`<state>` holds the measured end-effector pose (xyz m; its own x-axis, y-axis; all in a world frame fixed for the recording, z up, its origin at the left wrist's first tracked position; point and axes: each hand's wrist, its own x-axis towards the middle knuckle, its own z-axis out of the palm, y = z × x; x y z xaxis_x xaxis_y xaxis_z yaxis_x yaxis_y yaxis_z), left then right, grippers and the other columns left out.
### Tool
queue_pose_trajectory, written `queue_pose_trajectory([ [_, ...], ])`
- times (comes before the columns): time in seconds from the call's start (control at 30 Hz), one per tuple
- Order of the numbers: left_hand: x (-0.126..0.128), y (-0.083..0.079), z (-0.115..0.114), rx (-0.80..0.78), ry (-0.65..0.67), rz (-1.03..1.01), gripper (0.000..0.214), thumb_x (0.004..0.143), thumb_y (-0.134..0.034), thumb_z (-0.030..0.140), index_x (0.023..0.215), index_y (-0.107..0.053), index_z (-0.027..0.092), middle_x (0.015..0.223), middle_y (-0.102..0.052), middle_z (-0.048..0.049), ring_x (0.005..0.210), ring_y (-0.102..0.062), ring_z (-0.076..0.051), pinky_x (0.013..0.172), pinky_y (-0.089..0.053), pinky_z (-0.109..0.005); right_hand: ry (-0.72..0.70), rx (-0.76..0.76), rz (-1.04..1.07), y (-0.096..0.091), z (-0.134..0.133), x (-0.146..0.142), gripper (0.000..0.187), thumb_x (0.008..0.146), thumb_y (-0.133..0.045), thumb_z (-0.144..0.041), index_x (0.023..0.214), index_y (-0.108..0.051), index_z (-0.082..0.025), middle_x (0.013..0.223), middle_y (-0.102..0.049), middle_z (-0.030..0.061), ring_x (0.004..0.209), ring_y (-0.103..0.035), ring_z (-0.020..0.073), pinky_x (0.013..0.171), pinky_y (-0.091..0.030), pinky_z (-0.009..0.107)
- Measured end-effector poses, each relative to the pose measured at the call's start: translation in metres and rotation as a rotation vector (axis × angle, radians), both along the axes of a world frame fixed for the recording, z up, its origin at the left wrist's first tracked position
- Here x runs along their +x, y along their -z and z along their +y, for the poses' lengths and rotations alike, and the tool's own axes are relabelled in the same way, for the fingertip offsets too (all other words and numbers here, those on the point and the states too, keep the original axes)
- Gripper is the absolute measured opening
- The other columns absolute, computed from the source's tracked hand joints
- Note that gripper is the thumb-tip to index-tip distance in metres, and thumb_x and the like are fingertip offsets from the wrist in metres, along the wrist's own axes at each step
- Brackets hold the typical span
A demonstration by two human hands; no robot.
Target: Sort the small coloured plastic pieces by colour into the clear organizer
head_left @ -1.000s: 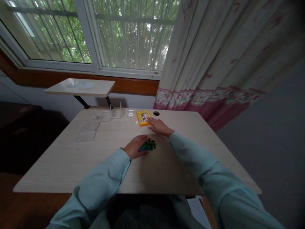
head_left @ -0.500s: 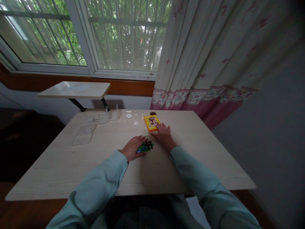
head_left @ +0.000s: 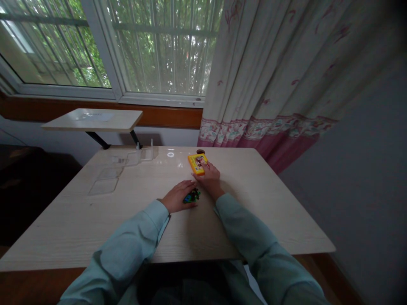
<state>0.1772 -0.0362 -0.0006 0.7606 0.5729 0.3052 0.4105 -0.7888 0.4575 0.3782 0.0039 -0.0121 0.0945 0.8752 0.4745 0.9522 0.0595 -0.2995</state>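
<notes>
My left hand [head_left: 179, 196] rests on the table with fingers stretched out and thumb apart, curved around a small heap of green, blue and dark pieces [head_left: 192, 195]. The hand partly covers the heap, and what the pieces are is too small to tell. Just beyond lies a flat yellow-orange box [head_left: 196, 162] with a printed picture on top. My right hand [head_left: 210, 177] grips its near right corner, fingers over the top and thumb at the near edge.
Several clear plastic cases or lids [head_left: 104, 186] lie at the left rear of the table [head_left: 254, 203]. A dark round object [head_left: 200, 151] sits behind the yellow box. A small raised shelf [head_left: 95, 120] stands at the back left, near the window. A curtain [head_left: 241, 106] hangs behind the table.
My right hand has drawn in a little toward the left and closed more around the box's corner. My left hand has stayed about the heap. The view has shifted slightly.
</notes>
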Motion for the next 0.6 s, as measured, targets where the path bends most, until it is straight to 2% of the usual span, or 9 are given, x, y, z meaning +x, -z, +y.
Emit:
queue_pose_trajectory([
  [0.23,0.000,-0.005,-0.010,-0.035,0.048,-0.024,0.069,0.078,-0.064,0.050,0.137,-0.043,0.020,0.137,-0.047,-0.0148,0.131,-0.039,-0.029,0.110,-0.034,-0.048,-0.038,0.060,0.096,-0.005,0.001,0.009,0.065,0.083,-0.047,-0.061,0.129,-0.054,-0.015,0.130,-0.056,0.0156,0.118,-0.052,0.0285,0.101,-0.040,0.042],
  [0.33,-0.002,-0.010,-0.006,-0.072,0.015,-0.062,0.066,0.080,-0.063,0.051,0.135,-0.046,0.021,0.138,-0.046,-0.0143,0.130,-0.040,-0.028,0.110,-0.035,-0.048,-0.062,0.057,0.127,-0.007,-0.002,0.011,0.061,0.083,-0.048,-0.060,0.127,-0.056,-0.018,0.128,-0.058,0.0125,0.119,-0.052,0.0270,0.103,-0.040,0.042],
  [0.47,-0.004,-0.013,0.018,-0.142,-0.122,-0.206,0.047,0.090,-0.050,0.047,0.130,-0.052,0.023,0.137,-0.050,-0.0107,0.127,-0.045,-0.024,0.111,-0.034,-0.046,-0.103,0.042,0.175,-0.009,-0.005,0.010,0.059,0.083,-0.049,-0.060,0.128,-0.055,-0.021,0.129,-0.058,0.0102,0.120,-0.052,0.0266,0.104,-0.040,0.044],
  [0.6,0.006,-0.004,0.051,-0.269,-0.371,-0.428,0.049,0.090,-0.045,0.050,0.124,-0.056,0.016,0.129,-0.056,-0.0135,0.122,-0.051,-0.025,0.109,-0.037,-0.046,-0.191,0.029,0.279,-0.011,-0.004,0.009,0.058,0.084,-0.050,-0.057,0.128,-0.055,-0.020,0.131,-0.057,0.0089,0.122,-0.050,0.0242,0.107,-0.037,0.041],
])
